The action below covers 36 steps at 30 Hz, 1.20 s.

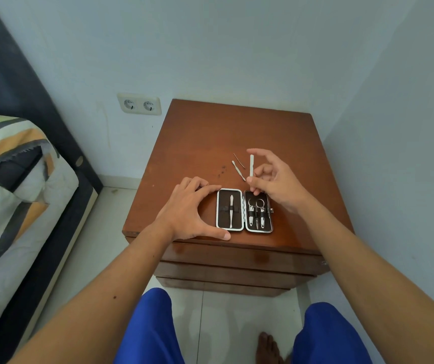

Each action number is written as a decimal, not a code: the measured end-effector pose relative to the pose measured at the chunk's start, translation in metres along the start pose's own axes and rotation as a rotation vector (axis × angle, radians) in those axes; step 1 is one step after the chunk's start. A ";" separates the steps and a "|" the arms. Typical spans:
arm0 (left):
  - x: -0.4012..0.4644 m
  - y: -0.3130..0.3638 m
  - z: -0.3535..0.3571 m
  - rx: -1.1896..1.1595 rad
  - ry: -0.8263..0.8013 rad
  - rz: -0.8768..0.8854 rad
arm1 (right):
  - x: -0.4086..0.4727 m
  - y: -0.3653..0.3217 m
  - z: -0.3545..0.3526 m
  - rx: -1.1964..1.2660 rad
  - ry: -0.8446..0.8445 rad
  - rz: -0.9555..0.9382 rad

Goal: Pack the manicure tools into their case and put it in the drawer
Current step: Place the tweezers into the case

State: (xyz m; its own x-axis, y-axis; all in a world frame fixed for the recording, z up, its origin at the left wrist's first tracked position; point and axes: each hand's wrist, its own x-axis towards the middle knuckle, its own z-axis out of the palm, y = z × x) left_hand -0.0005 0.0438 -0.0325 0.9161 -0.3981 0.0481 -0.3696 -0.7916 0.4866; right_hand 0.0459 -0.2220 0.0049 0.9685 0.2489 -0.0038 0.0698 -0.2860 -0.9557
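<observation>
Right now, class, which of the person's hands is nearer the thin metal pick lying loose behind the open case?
Right. The right hand hovers just right of the pick, holding a nail file; the left hand sits farther off, bracing the case.

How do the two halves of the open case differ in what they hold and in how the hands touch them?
The left half holds one slim tool under its strap; the right half holds three, two of them with ring handles. The left hand braces the left half at its outer edge; the right hand is at the top edge of the right half and holds a nail file. Both halves lie flat and open, with dark lining and metal rims.
</observation>
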 end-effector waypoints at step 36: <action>-0.001 0.001 0.000 0.010 0.020 0.011 | 0.002 0.002 0.007 0.094 0.061 0.128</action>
State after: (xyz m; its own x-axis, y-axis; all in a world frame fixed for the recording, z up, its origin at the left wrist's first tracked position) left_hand -0.0016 0.0432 -0.0325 0.9148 -0.3977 0.0709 -0.3812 -0.7918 0.4772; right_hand 0.0464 -0.2158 0.0014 0.9810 0.1585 -0.1119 -0.0748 -0.2233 -0.9719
